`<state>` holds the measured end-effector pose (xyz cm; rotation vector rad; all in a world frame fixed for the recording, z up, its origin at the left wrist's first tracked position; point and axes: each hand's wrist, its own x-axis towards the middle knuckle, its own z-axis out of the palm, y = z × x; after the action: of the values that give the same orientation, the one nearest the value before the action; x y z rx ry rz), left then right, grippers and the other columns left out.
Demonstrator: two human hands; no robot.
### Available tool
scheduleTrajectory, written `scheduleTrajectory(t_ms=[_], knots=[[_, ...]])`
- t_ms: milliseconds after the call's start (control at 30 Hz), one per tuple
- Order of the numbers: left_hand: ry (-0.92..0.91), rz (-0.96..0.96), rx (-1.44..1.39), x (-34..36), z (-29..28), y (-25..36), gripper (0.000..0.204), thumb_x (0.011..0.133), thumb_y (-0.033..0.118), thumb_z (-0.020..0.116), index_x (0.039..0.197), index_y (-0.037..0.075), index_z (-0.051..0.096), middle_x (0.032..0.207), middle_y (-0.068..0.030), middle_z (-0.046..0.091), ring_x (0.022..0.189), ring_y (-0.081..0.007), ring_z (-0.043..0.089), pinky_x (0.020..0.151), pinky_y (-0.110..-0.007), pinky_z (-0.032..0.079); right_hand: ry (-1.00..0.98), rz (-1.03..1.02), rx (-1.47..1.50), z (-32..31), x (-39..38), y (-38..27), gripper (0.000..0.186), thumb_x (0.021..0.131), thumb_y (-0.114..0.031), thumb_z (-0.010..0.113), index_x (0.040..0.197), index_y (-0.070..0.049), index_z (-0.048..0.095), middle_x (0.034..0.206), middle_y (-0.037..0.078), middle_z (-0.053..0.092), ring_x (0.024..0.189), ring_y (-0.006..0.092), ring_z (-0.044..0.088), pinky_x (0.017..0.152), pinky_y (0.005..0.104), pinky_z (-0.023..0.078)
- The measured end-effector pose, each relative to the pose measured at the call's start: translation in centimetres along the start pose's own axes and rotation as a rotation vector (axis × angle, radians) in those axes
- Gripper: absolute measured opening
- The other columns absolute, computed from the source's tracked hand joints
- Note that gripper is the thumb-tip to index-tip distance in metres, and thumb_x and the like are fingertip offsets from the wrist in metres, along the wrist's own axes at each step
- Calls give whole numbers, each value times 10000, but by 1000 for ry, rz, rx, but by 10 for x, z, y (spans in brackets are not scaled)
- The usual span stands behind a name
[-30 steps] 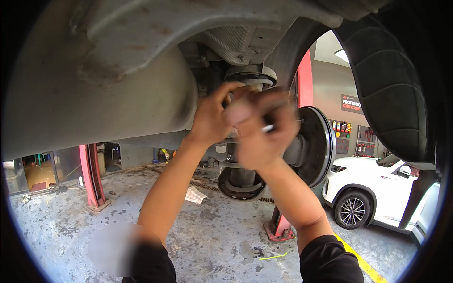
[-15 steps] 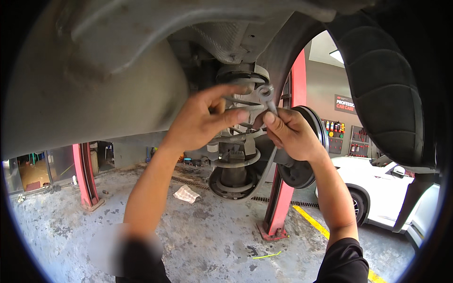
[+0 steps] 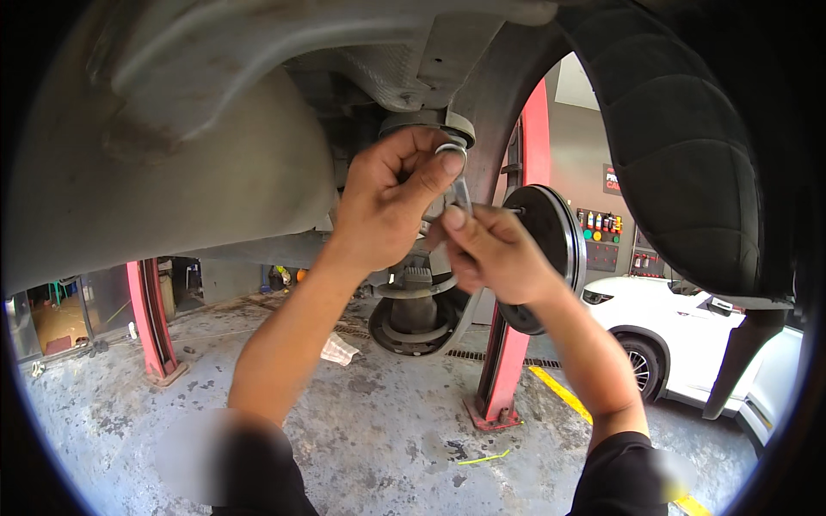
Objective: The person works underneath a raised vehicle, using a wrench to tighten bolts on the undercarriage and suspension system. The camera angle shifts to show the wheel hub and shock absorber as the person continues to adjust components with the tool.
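Observation:
Raised in front of me under a lifted car is a silver ring-ended wrench [image 3: 465, 191]. My left hand [image 3: 385, 202] is closed at its top, thumb and fingers pinching the ring end. Lower down, my right hand [image 3: 499, 251] is closed round the shank, its outline slightly blurred; its grip covers the wrench's lower end. Behind both hands stands the suspension spring assembly, with its round lower seat [image 3: 413, 331] showing below them and its upper mount [image 3: 460, 127] above. The hands hide much of the coil.
A black round brake drum or disc [image 3: 551, 249] sits just right of my right hand. The car's grey underbody [image 3: 215, 172] hangs low at left, with a dark wheel-arch liner [image 3: 680, 163] at right. Red lift posts [image 3: 503, 370] and a white car [image 3: 662, 322] stand beyond.
My left hand has closed onto the wrench's ring end, where its fingers were apart beside it before. My right hand has shifted left and slightly down with the wrench.

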<state>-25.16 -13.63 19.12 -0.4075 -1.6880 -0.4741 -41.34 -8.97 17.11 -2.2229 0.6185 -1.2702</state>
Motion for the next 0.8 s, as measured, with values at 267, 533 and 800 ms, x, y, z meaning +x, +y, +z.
scheduleTrajectory(t_ms=[267,533,800], knots=[[-21,-34,464,-12,-26,8,216,918,237,649,978,31,623,596,23,523,528,-91,448,502,-263,347,186,-97,-776,-37,-16,-12,453,935,-426,604,852,15,665,638,-13,536,594,79,470,550,247,389],[-244,81,1072,-23,-40,14,210,867,178,679,1028,58,616,628,-85,544,555,-223,521,531,-354,420,265,20,-1060,-38,-21,-57,356,936,-302,637,818,31,679,607,-20,537,574,67,458,540,261,408],[-81,-14,609,-16,-38,22,291,825,211,759,1052,51,672,585,68,363,558,-43,332,525,-223,298,329,-240,-1002,-48,-20,-42,270,922,-230,641,845,28,653,666,46,582,626,132,525,612,291,440]])
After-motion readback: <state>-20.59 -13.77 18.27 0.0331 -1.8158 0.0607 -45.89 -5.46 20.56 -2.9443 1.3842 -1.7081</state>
